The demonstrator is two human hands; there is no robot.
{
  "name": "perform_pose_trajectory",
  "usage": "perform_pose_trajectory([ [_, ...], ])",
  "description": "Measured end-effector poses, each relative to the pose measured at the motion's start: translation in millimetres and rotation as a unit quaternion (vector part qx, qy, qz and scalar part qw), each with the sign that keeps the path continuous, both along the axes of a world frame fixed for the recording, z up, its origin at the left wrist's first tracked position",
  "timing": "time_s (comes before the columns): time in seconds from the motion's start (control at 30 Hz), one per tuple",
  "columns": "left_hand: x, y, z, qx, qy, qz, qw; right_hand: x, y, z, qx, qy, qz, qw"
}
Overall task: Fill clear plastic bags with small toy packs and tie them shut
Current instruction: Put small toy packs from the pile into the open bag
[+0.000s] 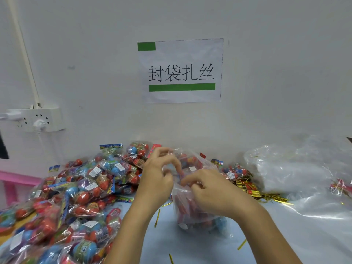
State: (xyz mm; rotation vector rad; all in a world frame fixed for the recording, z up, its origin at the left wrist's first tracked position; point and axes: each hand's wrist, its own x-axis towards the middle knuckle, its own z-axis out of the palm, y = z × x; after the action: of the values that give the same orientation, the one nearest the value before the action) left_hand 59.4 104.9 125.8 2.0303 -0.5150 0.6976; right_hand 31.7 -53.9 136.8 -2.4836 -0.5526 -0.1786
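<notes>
Spreading across the whole lower part of the view, a pale blue tabletop (285,235) meets a plain white wall (266,73), where a white paper sign with black characters and two green bars (181,71) is stuck above the work area. To the left a big heap of clear packs holding red and blue egg-shaped toys (72,191) covers the table right up to the wall, and to the right lies a crumpled pile of empty clear plastic bags (297,168). At the middle of the table stands the clear plastic bag filled with toy packs (196,216) — its bottom rests on the surface and its loose top rises between the two hands. The left hand (158,178) has curled fingers pinching the film at the bag's mouth; the right hand (211,191) grips the gathered plastic just beside it, fingers bent into the bag's neck. Behind the right hand sits a bundle of gold foil twist ties (247,187), with single ties scattered over the table. On the wall at far left hangs a white power strip (40,119) — one plug is in it.
</notes>
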Motion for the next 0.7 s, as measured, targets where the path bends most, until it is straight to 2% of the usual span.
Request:
perform_pose_trajectory([
  [0.23,2,-3,-2,0.070,0.019,0.017,0.997,6,-7,-4,-0.042,0.001,-0.050,0.998],
  [0.33,4,-2,-3,0.092,0.032,0.024,0.995,4,-7,-2,-0.037,0.002,-0.037,0.999],
  [0.53,4,1,-8,0.203,0.083,0.034,0.975,-2,-3,3,-0.033,0.031,0.015,0.999],
  [0.7,1,-1,-8,0.211,0.109,0.063,0.969,-4,-3,4,-0.056,0.053,-0.017,0.997],
])
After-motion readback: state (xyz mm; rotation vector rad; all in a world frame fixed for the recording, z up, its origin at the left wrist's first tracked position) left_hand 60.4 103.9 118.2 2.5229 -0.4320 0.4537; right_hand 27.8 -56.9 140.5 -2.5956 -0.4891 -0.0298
